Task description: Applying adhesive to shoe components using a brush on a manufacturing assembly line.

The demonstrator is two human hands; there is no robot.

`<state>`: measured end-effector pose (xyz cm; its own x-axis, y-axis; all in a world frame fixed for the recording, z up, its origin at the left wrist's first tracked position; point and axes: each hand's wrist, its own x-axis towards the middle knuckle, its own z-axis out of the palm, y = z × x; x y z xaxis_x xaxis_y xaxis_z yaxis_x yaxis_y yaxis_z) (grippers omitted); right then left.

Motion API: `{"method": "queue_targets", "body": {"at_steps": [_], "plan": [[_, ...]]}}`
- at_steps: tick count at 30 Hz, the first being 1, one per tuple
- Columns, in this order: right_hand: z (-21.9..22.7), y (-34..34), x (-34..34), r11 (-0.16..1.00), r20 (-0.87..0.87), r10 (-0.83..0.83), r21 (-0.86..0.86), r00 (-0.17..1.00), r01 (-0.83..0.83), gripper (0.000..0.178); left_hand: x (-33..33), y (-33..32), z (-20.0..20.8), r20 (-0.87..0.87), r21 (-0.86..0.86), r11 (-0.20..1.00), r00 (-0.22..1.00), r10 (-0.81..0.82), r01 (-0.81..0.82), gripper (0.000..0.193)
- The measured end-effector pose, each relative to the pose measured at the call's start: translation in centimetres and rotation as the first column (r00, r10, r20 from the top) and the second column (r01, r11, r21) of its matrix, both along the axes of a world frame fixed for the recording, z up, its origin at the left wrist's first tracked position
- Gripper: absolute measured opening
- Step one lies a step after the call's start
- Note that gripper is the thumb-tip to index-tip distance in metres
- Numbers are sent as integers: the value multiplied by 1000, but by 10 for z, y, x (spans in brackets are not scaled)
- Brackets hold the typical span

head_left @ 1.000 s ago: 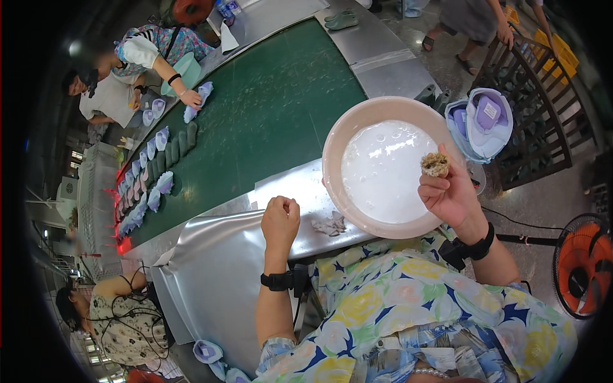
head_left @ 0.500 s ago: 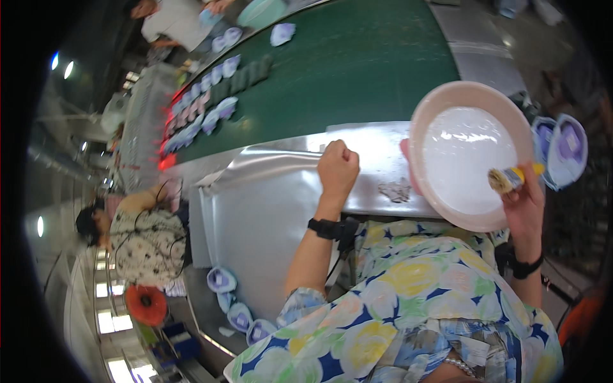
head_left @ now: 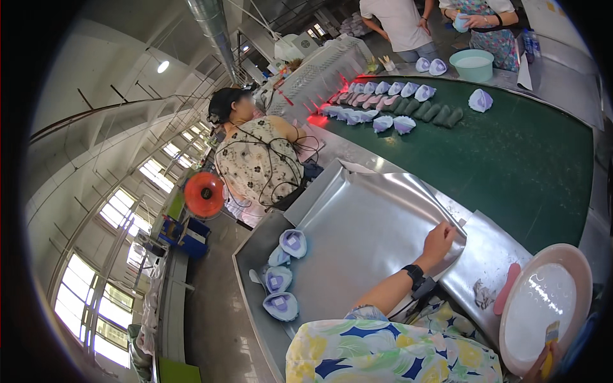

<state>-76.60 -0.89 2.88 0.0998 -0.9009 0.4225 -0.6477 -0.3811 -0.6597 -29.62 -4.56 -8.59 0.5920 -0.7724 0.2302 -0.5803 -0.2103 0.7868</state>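
At the lower right, my right hand (head_left: 550, 362) is closed around the yellow handle of a paintbrush (head_left: 553, 329), its bristles over a pale pink basin (head_left: 578, 258) of white liquid. My left hand (head_left: 439, 240) is curled into a fist above the right end of a shiny metal sheet (head_left: 383, 217); whatever its fingers may hold is hidden. Beside the basin lies a flat pink sole-shaped piece (head_left: 508, 288), with a crumpled brownish scrap (head_left: 483, 294) to its left. Several light blue and purple shoe uppers (head_left: 278, 279) rest at the metal table's left edge.
A green conveyor belt (head_left: 504, 159) runs beyond the table, bearing rows of shoe uppers (head_left: 403, 124) and dark sole-shaped pieces (head_left: 440, 115). A seated co-worker (head_left: 262, 159) is at the left; others stand behind a mint-green basin (head_left: 471, 65). An orange fan (head_left: 203, 194) stands at the left.
The view has swung left, so the basin and my hands now sit further right and lower. The brush bristles, formerly by the basin's right rim, now point up over the liquid.
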Motion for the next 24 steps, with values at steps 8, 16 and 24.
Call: {"method": "queue_targets", "body": {"at_steps": [8, 16, 24], "plan": [[0, -13, 10, 1000, 82, -11, -9, 997, 12, 18, 10, 4, -21, 191, 103, 994, 981, 20, -41, 26], [-15, -7, 9, 1000, 170, -22, 11, 985, 21, 14, 5, 7, -41, 285, 53, 998, 958, 18, -35, 21], [-51, -2, -10, 900, 277, -316, 391, 907, 194, 21, 0, 0, -35, 394, 166, 985, 919, -30, -39, 17]]}}
